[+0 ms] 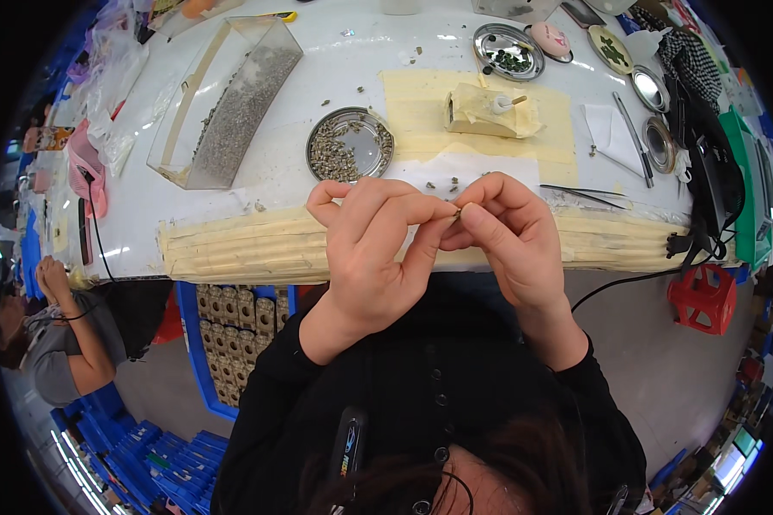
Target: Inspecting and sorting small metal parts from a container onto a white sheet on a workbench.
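Note:
Above the taped front edge of the table, my left hand and my right hand meet fingertip to fingertip. Both pinch one small brownish metal part, mostly covered by the fingers, so its exact kind does not show. Just beyond my left hand stands a round metal dish with many similar small parts heaped at its left side. A few loose small parts lie on white paper past my fingertips. Black-tipped tweezers rest to the right of my right hand.
A clear bin of small grey parts stands at left. Farther back are a tape-wrapped block and a metal dish with dark green pieces. A blue crate sits below the table edge, a red stool at right. Another person sits at left.

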The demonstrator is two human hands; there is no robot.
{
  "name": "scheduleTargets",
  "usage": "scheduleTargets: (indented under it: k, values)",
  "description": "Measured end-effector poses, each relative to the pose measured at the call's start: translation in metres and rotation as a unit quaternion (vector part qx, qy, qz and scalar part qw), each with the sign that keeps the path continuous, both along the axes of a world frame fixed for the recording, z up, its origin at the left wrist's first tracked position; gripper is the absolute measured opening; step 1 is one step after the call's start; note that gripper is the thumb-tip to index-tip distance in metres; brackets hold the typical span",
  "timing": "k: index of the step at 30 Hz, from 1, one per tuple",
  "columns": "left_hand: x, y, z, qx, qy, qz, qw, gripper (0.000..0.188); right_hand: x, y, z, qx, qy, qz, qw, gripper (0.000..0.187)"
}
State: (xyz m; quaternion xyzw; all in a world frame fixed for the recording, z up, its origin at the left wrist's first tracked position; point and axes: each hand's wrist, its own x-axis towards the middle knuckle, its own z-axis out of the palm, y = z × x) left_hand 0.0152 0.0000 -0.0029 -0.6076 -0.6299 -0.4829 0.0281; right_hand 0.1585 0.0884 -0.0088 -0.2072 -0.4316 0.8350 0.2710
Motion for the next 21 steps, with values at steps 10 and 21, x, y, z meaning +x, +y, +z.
scheduleTargets:
  k: [10,21]
  values:
    - [0.004,-0.001,0.000,0.026,0.119,0.059,0.991,0.021,-0.001,-0.003,0.002,-0.035,0.013,0.005,0.999,0.013]
    - [0.008,-0.002,0.001,-0.009,0.087,0.058,0.994,0.019,-0.001,-0.013,-0.006,0.277,-0.065,-0.105,0.953,0.012]
